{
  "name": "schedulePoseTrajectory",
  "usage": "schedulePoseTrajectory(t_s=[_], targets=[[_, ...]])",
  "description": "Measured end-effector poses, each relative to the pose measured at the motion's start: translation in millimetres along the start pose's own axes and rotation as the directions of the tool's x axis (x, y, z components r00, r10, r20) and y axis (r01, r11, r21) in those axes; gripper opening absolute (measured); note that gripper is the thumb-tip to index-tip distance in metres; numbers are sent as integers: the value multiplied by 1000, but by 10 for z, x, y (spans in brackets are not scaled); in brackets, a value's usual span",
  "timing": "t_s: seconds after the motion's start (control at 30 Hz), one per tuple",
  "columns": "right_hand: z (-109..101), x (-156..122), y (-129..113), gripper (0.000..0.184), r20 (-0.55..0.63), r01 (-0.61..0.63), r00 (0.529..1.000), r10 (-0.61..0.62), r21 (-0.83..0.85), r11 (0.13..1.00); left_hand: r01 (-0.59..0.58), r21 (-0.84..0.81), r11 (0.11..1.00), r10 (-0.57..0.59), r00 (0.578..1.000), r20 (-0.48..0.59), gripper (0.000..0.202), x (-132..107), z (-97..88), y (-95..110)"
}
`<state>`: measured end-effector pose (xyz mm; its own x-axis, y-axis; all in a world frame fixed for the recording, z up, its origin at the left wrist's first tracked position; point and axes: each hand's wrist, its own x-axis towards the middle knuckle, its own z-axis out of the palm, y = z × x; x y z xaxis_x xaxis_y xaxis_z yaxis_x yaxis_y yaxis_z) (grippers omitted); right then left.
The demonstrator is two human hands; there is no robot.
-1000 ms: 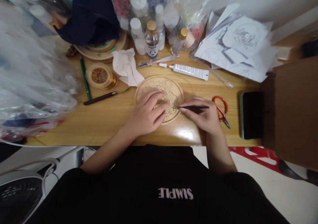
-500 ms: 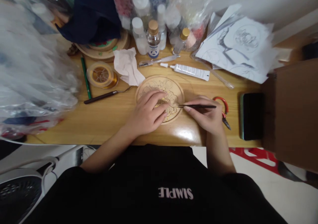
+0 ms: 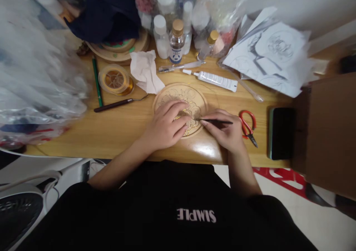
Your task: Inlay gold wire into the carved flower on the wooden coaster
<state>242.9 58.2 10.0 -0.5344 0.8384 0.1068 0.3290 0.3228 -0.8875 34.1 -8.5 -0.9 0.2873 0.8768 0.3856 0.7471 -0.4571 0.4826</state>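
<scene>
A round wooden plaque (image 3: pixel 204 104) with a floral line drawing lies on the table, gold wire outlining some of its petals. My left hand (image 3: pixel 167 126) rests over its left part, fingers stretched and slightly apart, covering some of the pattern. In my right hand (image 3: pixel 225 130) is a pair of dark tweezers (image 3: pixel 218 121), pinched between thumb and fingers. Their tips touch or hover just over the plaque, right of my left fingertips; which one I cannot tell. A thin strand of wire (image 3: pixel 218 102) seems to loop beyond the plaque's right edge.
Red-handled pliers (image 3: pixel 248 126) and a phone (image 3: pixel 282 132) lie at right, beside a cardboard box (image 3: pixel 330 128). Behind the plaque are a glue tube (image 3: pixel 217 81), a pen (image 3: pixel 182 66), tissue (image 3: pixel 146 71) and bottles (image 3: pixel 177 45). A gold wire spool (image 3: pixel 116 79) and a hooked tool (image 3: pixel 116 104) sit left.
My right hand has shifted left with the tweezers, their tips now further in over the plaque. More of the pliers shows. My left hand stays in place; the view has tilted slightly.
</scene>
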Motion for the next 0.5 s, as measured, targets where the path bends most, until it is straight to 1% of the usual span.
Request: schedulePoseTrajectory(t_s=[0.33,0.5], targets=[[0,-11,13,7,2,-5,1000,5,3,1000,-5,-5,1000,5,1000,1,15,-3,-1,-3],[-7,3,19,6,1,-15,1000,15,23,1000,11,-5,1000,-11,1000,12,15,-8,1,-3]])
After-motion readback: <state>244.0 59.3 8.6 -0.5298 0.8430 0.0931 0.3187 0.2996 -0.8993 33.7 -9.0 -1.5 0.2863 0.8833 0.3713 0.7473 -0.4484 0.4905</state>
